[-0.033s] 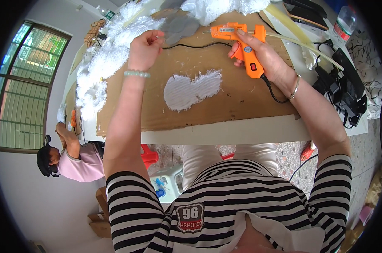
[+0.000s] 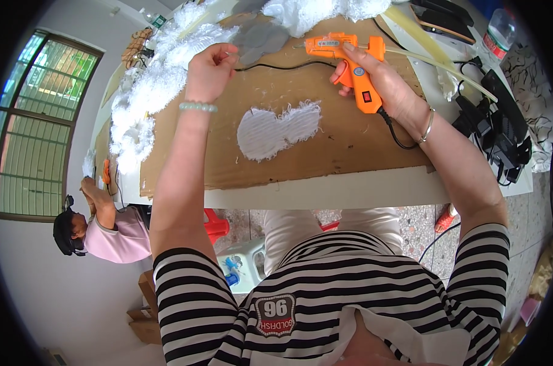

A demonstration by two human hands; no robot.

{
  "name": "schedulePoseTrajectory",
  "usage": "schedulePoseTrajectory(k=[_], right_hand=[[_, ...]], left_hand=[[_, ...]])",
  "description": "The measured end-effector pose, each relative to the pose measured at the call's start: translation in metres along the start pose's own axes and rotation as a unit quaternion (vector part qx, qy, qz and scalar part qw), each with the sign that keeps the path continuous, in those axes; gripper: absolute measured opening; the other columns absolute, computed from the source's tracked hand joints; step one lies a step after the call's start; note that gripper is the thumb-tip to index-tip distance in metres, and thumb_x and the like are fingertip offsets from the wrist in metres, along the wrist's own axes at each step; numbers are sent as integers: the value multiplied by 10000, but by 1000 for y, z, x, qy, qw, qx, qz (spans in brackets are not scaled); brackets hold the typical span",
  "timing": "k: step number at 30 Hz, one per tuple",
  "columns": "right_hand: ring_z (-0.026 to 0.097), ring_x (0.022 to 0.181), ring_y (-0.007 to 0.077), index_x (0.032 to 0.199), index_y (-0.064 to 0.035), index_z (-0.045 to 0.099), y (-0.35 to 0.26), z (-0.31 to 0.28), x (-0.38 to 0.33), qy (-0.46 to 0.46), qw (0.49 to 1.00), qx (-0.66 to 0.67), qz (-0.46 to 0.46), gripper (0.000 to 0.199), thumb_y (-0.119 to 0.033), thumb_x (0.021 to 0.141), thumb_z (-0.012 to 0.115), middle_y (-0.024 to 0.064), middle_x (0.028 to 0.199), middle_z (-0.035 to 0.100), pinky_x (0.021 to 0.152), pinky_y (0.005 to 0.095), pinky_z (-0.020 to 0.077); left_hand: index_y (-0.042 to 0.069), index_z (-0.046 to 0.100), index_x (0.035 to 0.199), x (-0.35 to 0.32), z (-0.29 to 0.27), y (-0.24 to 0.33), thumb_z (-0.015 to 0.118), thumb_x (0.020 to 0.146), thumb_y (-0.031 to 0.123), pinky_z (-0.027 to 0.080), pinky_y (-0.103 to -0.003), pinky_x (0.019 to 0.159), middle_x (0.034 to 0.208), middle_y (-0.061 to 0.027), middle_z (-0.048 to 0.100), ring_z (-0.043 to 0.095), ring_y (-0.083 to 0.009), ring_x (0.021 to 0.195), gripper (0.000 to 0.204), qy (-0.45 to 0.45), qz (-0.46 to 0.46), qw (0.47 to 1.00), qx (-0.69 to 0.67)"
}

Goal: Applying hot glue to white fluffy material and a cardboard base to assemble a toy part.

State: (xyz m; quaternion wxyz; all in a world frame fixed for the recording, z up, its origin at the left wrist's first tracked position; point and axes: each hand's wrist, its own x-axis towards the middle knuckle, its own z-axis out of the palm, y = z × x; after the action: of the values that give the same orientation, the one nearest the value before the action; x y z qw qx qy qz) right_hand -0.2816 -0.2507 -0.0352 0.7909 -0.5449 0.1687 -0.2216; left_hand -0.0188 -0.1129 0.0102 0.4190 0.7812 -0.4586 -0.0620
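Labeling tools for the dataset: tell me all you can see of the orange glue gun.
The glue gun is orange plastic, pistol-shaped, with a red switch low on the grip and a pale glue stick out the back. Its black cord leaves the grip's base. The right hand holds it above the cardboard sheet, nozzle pointing left.

A white worktop carries a large brown cardboard sheet that covers most of its near part, with a white fuzzy fabric cut-out shaped like a gourd lying flat on the middle of the sheet. Heaps of white fluffy stuffing spread along the left and far sides, beside a flat grey fabric piece at the sheet's far edge. On the right lie pale translucent glue sticks, black cables and adapters and a clear plastic bottle.
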Motion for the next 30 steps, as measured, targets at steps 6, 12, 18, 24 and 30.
schedulePoseTrajectory(k=[6,12,18,24,30], right_hand=[[572,653,149,1052,-36,550,0,1,-1,9,1000,-2,6,428,-445,937,503,86,812,630,637,286,493],[572,654,155,1076,-31,547,-3,2,-2,-2,1000,-10,7,437,-443,939,499,83,808,631,644,290,490],[575,656,156,1066,-40,545,-1,0,2,-3,1000,-15,17,419,-437,937,506,82,814,633,650,289,489],[574,670,144,1100,-59,515,0,-4,2,-4,999,-24,25,426,-449,930,511,79,817,634,670,288,490],[576,682,133,857,-56,598,-2,5,1,8,998,-34,49,455,-492,928,488,80,831,643,725,289,501]], left_hand=[[-25,657,907,22,13,-16,571,905,100,481,-235,504,667,-47,615,568,-110,524,152,30,-69,992,-100],[5,652,929,16,18,-24,517,950,142,522,-259,576,764,-72,643,620,-148,624,194,9,-117,971,-208],[-16,640,984,-5,16,-19,580,913,95,534,-272,590,867,-109,672,631,-160,652,145,52,-93,944,-312],[3,623,909,-13,3,-34,570,896,57,531,-266,571,961,-160,673,629,-175,643,76,179,-72,869,-456],[20,505,756,-29,-6,-45,404,778,-9,493,-282,504,679,-111,564,581,-223,573,108,211,-81,793,-566]])
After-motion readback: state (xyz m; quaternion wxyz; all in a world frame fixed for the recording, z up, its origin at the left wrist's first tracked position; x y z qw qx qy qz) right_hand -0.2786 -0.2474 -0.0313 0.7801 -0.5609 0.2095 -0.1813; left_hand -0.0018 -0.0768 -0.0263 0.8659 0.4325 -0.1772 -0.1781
